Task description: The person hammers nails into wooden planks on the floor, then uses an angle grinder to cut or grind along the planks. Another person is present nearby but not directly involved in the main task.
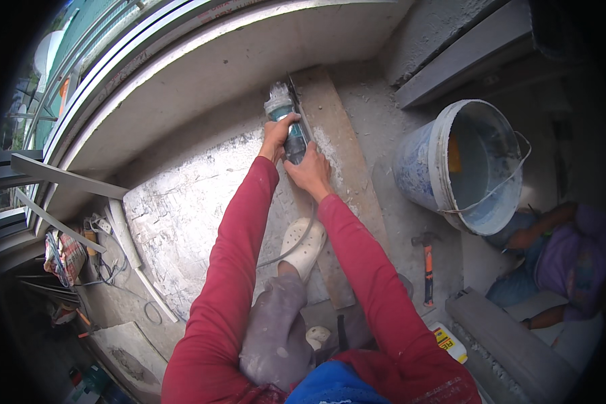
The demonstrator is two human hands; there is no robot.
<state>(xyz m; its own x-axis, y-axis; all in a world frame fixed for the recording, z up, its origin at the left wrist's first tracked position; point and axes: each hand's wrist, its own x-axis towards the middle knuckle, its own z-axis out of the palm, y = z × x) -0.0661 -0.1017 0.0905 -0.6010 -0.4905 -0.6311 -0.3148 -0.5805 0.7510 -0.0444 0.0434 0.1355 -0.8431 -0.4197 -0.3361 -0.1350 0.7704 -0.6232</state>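
A teal and black angle grinder (pixel 281 101) with a pale, dusty head is gripped in both my hands, pointing away from me. My left hand (pixel 274 138) wraps its body near the head. Behind it, my right hand (pixel 311 170) closes around the rear end. Close along the grinder's right side runs a thin grey strip (pixel 306 124) beside a dusty wooden plank (pixel 349 149); whether the disc touches it I cannot tell. White dust lies on the plank. From the grinder a grey cord (pixel 301 241) trails back past my cream clog (pixel 304 244).
A large, stained bucket (pixel 411 158) lies tilted at the right. Nearer are an orange-handled hammer (pixel 428 273) and a yellow-white container (pixel 449 342). Another person (pixel 572 262) crouches at far right. A scuffed pale board (pixel 182 195), pipes and cables (pixel 114 269) lie left; a low wall (pixel 236 74) stands ahead.
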